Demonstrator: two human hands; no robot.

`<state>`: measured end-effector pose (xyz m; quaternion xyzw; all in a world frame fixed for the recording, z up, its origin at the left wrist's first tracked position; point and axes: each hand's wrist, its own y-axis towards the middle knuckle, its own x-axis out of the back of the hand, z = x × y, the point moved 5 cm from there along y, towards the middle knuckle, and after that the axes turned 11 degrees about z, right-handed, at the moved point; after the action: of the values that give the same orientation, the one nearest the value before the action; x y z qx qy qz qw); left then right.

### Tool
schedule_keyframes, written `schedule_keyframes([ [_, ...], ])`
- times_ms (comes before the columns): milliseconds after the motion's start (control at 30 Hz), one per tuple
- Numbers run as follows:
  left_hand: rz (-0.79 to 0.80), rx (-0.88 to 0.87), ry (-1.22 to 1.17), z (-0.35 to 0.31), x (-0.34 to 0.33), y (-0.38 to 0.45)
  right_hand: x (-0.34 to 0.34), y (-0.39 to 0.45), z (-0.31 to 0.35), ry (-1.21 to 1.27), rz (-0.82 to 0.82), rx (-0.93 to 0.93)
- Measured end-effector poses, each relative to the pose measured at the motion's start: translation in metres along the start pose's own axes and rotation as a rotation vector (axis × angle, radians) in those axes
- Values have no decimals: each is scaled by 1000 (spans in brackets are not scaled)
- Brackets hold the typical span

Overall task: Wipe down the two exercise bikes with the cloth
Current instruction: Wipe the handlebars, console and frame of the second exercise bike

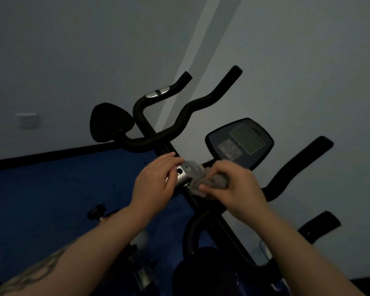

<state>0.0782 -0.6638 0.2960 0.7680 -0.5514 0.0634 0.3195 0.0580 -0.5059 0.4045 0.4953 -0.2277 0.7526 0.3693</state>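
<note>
At the silver clamp [184, 174] below the near bike's console [239, 142], we grip the clamp with our left hand [154, 184] while our right hand [235, 186] holds the bunched cloth [209, 182] against its right side. We judge wiping is mid-task on this bike; next likely comes the handlebar [297, 165], then the second bike [158, 124] behind. No writing on the console is legible.

Soft grey cloth [209, 182], slightly fuzzy. Brushed silver metal clamp [185, 173], semi-glossy. Matt black foam-like handlebars [179, 118]. Glossy dark plastic console [239, 142]. Matt black saddle [110, 121]. Chrome sensor plate [157, 92].
</note>
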Motion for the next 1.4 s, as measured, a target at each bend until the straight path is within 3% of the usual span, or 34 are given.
schedule_keyframes([
  [67, 50, 23, -20, -1, 0, 2, 23, -17, 1, 89, -142, 25],
  [133, 111, 49, 7, -10, -1, -1, 36, -43, 2, 53, -185, 46],
  [367, 163, 132, -143, -57, -8, -65, -8, -103, -35, -78, 10, -170],
  [500, 175, 194, -215, -75, -12, -87, -33, -90, -36, 53, -28, -197],
  [733, 39, 259, -37, -100, -20, -109, -28, -94, -54, -26, 69, -179],
  [867, -94, 336, 16, -98, -23, -116, -32, -84, -45, 85, -10, -156],
  [1067, -176, 377, 101, -94, -25, -121, -23, -79, -47, -24, 120, -111],
  [1200, -202, 370, 145, -94, -26, -122, -28, -78, -36, -4, 13, -80],
  [1333, -232, 349, 170, -94, -26, -123, -22, -89, -54, -38, 105, -85],
  [1400, -235, 355, 178, -94, -27, -123, -22, -87, -50, -11, 48, -75],
])
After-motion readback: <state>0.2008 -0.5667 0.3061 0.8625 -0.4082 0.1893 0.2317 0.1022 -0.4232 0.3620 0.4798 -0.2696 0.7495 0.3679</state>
